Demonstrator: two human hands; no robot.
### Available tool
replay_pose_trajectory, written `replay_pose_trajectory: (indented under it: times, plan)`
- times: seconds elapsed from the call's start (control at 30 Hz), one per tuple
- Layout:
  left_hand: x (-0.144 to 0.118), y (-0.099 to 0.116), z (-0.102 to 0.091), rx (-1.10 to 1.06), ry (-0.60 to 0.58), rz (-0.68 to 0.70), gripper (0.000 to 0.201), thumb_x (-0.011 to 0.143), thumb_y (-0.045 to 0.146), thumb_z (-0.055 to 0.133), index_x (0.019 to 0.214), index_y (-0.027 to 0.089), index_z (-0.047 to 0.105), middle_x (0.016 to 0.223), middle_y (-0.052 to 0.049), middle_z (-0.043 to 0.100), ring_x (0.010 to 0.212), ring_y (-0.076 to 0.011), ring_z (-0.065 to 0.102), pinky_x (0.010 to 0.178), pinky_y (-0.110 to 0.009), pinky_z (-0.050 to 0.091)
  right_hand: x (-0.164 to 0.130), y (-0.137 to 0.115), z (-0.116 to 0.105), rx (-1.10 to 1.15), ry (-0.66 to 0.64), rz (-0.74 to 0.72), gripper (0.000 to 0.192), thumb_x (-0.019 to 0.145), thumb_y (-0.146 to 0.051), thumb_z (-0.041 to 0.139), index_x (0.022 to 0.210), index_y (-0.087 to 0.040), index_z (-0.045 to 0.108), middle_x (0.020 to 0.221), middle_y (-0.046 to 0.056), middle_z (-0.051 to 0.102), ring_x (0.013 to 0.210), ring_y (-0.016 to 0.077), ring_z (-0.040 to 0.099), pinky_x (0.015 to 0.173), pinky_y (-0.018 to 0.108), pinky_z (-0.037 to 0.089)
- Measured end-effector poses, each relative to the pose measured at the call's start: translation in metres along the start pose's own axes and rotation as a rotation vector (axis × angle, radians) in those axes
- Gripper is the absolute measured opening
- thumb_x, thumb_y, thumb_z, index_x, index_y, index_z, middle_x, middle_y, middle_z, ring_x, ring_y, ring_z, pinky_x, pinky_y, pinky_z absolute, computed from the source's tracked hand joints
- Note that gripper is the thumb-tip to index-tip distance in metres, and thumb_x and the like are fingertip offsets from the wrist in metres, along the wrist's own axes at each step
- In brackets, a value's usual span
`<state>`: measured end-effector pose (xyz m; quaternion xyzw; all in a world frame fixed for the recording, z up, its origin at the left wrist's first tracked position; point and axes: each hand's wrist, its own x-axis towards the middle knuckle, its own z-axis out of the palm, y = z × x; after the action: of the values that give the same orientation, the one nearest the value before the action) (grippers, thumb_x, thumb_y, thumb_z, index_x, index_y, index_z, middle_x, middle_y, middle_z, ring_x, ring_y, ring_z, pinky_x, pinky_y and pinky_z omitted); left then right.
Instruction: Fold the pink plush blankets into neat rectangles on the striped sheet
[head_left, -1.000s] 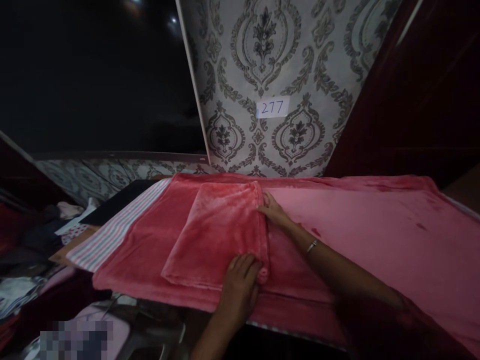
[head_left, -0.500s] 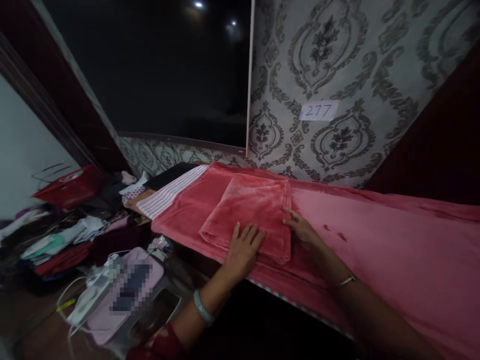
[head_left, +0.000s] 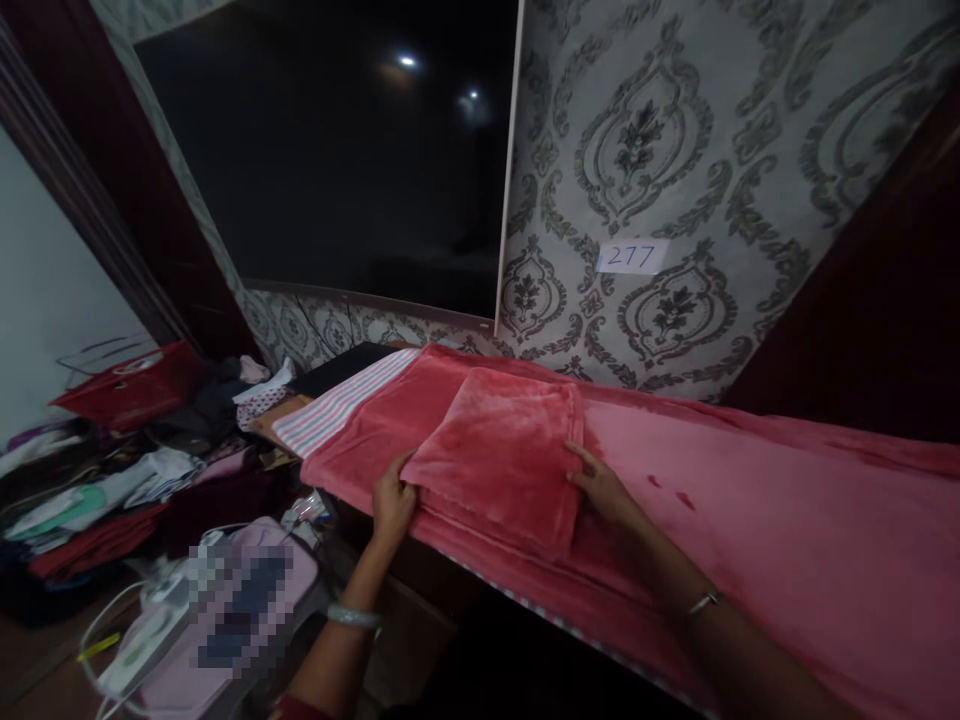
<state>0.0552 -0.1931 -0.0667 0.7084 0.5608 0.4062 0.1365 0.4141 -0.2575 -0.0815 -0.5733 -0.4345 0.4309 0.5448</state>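
Observation:
A thick folded piece of red plush fabric (head_left: pixel 499 455) lies on a spread red-pink cover (head_left: pixel 720 500). At its near left corner my left hand (head_left: pixel 394 505) pinches the folded layers, fingers closed on the edge. My right hand (head_left: pixel 600 485) rests against the right edge, its fingers stretched and apart, touching the plush. Whether the fabric is a blanket or a garment does not show. The cover has a striped band (head_left: pixel 341 400) at its left end and two dark marks right of my right hand.
A large dark television screen (head_left: pixel 337 160) hangs behind, beside patterned wallpaper with a paper label (head_left: pixel 632 257). Heaped clothes (head_left: pixel 112 500) and a red bag (head_left: pixel 127 385) lie at left. In front stands a pink-topped stool (head_left: pixel 292 570) with a power strip, cables and a blurred object.
My left hand has moved from lying flat on the plush fabric to its near left corner and closed on it. My right hand stays at the right edge. The view has tilted up slightly.

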Motion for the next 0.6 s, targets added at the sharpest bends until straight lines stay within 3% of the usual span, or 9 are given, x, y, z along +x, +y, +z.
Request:
replay_pose_trajectory:
  times: [0.07, 0.13, 0.23, 0.3, 0.37, 0.5, 0.6]
  plan:
    - [-0.002, -0.006, 0.004, -0.07, 0.0, -0.025, 0.064, 0.067, 0.009, 0.044, 0.127, 0.016, 0.067, 0.11, -0.005, 0.078, 0.071, -0.0172, 0.07, 0.079, -0.032, 0.059, 0.007, -0.01, -0.014, -0.206, 0.002, -0.039, 0.065, 0.064, -0.031, 0.071, 0.129, -0.027, 0.067, 0.096, 0.001, 0.076, 0.086, 0.0241, 0.07, 0.077, 0.037, 0.059]
    - [-0.006, -0.009, 0.007, -0.09, 0.012, -0.024, 0.066, 0.066, 0.011, 0.045, 0.127, 0.017, 0.068, 0.108, -0.005, 0.078, 0.064, -0.0161, 0.068, 0.075, -0.03, 0.058, 0.02, -0.028, -0.027, -0.518, 0.094, -0.103, 0.054, 0.066, -0.029, 0.072, 0.119, -0.027, 0.073, 0.089, 0.003, 0.076, 0.084, 0.0258, 0.07, 0.079, 0.037, 0.056]
    - [-0.011, -0.011, 0.01, -0.085, 0.036, -0.027, 0.066, 0.065, 0.015, 0.046, 0.127, 0.016, 0.068, 0.087, -0.003, 0.078, 0.057, -0.0173, 0.065, 0.067, -0.031, 0.057, 0.052, -0.061, -0.028, -0.801, 0.227, -0.254, 0.035, 0.07, -0.024, 0.07, 0.104, -0.026, 0.078, 0.093, 0.008, 0.076, 0.09, 0.0277, 0.07, 0.086, 0.039, 0.053]
    - [-0.014, -0.012, 0.011, -0.084, 0.042, -0.025, 0.065, 0.066, 0.018, 0.047, 0.128, 0.014, 0.067, 0.071, -0.001, 0.073, 0.053, -0.0189, 0.064, 0.063, -0.032, 0.057, 0.08, -0.08, -0.009, -0.751, 0.172, -0.332, 0.03, 0.073, -0.02, 0.066, 0.1, -0.025, 0.078, 0.104, 0.009, 0.076, 0.099, 0.0279, 0.069, 0.093, 0.04, 0.051]
    - [-0.015, -0.015, 0.011, -0.095, 0.037, -0.013, 0.066, 0.066, 0.02, 0.049, 0.129, 0.013, 0.066, 0.07, -0.001, 0.073, 0.051, -0.0192, 0.063, 0.061, -0.032, 0.057, 0.111, -0.092, 0.019, -0.668, 0.088, -0.358, 0.031, 0.075, -0.018, 0.064, 0.102, -0.024, 0.077, 0.112, 0.008, 0.075, 0.107, 0.0274, 0.068, 0.099, 0.041, 0.05]
    - [-0.017, -0.022, 0.013, -0.106, 0.08, 0.06, 0.064, 0.065, 0.018, 0.048, 0.126, 0.017, 0.067, 0.104, -0.006, 0.079, 0.059, -0.0189, 0.069, 0.061, -0.031, 0.059, 0.175, -0.096, 0.074, -0.65, 0.036, -0.347, 0.033, 0.078, -0.018, 0.067, 0.109, -0.024, 0.074, 0.124, 0.007, 0.071, 0.12, 0.0254, 0.062, 0.109, 0.04, 0.044]
    - [-0.02, -0.03, 0.016, -0.094, 0.123, 0.116, 0.067, 0.061, 0.014, 0.046, 0.124, 0.018, 0.069, 0.116, -0.007, 0.077, 0.077, -0.0219, 0.075, 0.07, -0.033, 0.062, 0.218, -0.091, 0.1, -0.677, 0.015, -0.278, 0.031, 0.08, -0.023, 0.069, 0.11, -0.022, 0.073, 0.122, 0.008, 0.071, 0.119, 0.0242, 0.062, 0.107, 0.038, 0.044]
